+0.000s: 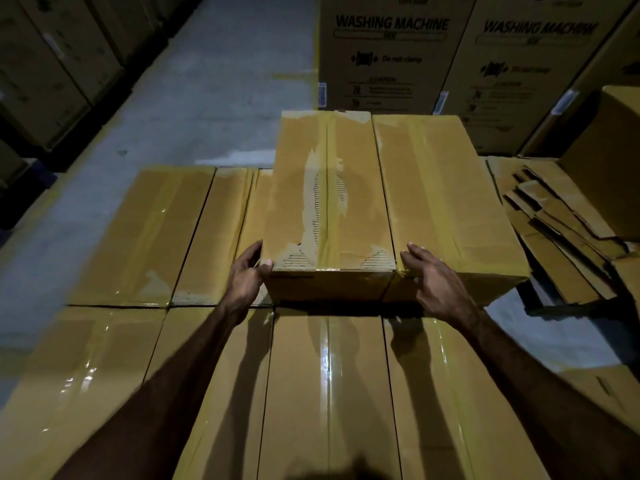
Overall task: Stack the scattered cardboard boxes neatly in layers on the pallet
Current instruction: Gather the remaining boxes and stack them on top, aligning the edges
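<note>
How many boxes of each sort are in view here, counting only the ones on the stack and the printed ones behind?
Upper-layer boxes: 2, the torn box and the one beside it
Lower-layer boxes showing: 7, such as this one
Washing machine boxes: 2
Total: 11

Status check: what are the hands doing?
Left hand grips torn box. Right hand open on neighbouring box. Nothing blocking.

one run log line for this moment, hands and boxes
left hand grips near left corner of torn-top box | right hand open on neighbour box | both boxes on lower layer | second layer begun
</note>
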